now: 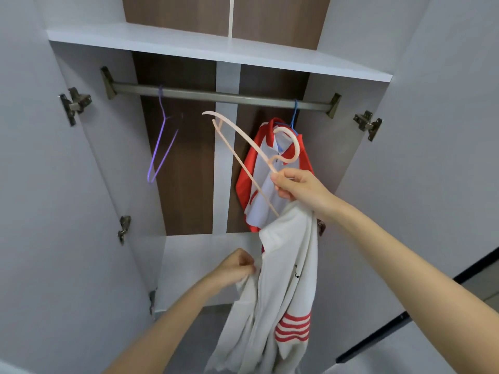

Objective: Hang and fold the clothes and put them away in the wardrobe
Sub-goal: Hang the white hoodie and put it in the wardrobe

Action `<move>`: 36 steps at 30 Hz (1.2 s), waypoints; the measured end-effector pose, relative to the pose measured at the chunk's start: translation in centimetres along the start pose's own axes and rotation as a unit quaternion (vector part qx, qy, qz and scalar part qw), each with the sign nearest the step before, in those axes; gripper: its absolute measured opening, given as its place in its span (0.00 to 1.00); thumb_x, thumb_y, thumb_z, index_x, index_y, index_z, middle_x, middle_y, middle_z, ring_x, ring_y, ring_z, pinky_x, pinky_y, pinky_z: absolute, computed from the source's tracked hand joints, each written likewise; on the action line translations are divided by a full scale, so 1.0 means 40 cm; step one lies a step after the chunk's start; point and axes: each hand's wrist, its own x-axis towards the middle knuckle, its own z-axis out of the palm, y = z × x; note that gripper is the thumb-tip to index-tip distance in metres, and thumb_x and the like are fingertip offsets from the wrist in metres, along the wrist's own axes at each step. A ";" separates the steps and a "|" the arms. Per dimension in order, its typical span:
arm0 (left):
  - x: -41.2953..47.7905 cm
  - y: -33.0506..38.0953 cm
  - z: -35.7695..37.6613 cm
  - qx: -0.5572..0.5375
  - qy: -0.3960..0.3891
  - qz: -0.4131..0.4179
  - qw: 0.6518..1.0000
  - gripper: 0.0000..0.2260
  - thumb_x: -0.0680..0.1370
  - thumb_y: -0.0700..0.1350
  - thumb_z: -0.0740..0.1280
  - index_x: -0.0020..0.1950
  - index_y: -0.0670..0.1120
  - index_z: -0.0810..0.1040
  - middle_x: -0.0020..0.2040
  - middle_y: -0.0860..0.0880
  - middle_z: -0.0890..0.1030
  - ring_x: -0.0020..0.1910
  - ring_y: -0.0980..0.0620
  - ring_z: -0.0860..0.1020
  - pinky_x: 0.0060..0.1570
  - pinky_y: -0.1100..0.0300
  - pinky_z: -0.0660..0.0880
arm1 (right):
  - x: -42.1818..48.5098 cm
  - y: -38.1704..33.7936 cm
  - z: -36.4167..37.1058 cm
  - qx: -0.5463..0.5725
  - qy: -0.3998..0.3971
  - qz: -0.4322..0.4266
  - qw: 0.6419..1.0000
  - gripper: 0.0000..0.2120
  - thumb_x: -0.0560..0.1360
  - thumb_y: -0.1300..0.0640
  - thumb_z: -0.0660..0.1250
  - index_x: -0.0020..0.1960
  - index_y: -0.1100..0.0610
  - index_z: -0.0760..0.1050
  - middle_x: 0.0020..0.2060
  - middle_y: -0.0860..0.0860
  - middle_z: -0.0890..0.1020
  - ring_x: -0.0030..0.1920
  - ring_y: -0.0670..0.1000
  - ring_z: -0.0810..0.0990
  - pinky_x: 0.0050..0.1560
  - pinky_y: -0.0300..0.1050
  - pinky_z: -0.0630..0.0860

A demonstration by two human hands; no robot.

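A white garment with red stripes (pixel 280 287) hangs in front of the open wardrobe. My right hand (pixel 297 186) grips a pale peach hanger (pixel 243 149) near its hook, tilted, with one end tucked into the garment's top. My left hand (pixel 237 267) pinches the garment's edge lower down. Above, the metal rail (pixel 216 95) carries an empty purple hanger (pixel 162 141) on the left and a red and white shirt (pixel 259 184) on a blue hanger at the right.
A white shelf (pixel 216 47) runs above the rail. Both wardrobe doors stand open, the left door (pixel 54 211) and the right door (pixel 445 130), with metal hinges. The wardrobe floor (pixel 205 265) lies behind the garment.
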 end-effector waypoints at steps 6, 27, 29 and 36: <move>-0.003 -0.034 0.061 0.102 0.020 0.032 0.994 0.25 0.67 0.52 0.75 0.56 0.49 0.64 0.55 0.50 0.68 0.54 0.53 0.69 0.48 0.61 0.69 | 0.001 0.006 -0.034 -0.004 0.012 0.002 1.000 0.16 0.80 0.52 0.63 0.35 0.55 0.72 0.32 0.52 0.69 0.32 0.46 0.66 0.39 0.32 0.67; 0.055 -0.017 0.186 0.015 0.091 -0.012 0.996 0.07 0.81 0.47 0.61 0.54 0.45 0.69 0.47 0.50 0.73 0.41 0.55 0.72 0.36 0.66 0.66 | -0.088 0.045 -0.156 0.027 0.068 -0.002 0.997 0.15 0.80 0.52 0.63 0.38 0.59 0.72 0.28 0.49 0.69 0.30 0.46 0.66 0.35 0.32 0.67; 0.054 -0.011 0.154 0.023 0.121 0.008 0.992 0.05 0.82 0.45 0.59 0.51 0.45 0.67 0.43 0.49 0.72 0.38 0.54 0.71 0.34 0.64 0.65 | -0.097 0.059 -0.175 0.023 0.067 0.000 0.997 0.15 0.80 0.52 0.63 0.39 0.60 0.72 0.27 0.48 0.69 0.29 0.45 0.66 0.34 0.31 0.67; 0.025 0.044 0.003 0.029 0.224 0.145 0.963 0.02 0.81 0.41 0.61 0.48 0.46 0.71 0.42 0.51 0.76 0.40 0.54 0.74 0.40 0.61 0.68 | -0.128 0.153 -0.204 0.007 0.041 0.052 0.998 0.15 0.81 0.54 0.62 0.37 0.58 0.72 0.26 0.46 0.69 0.28 0.43 0.66 0.34 0.30 0.67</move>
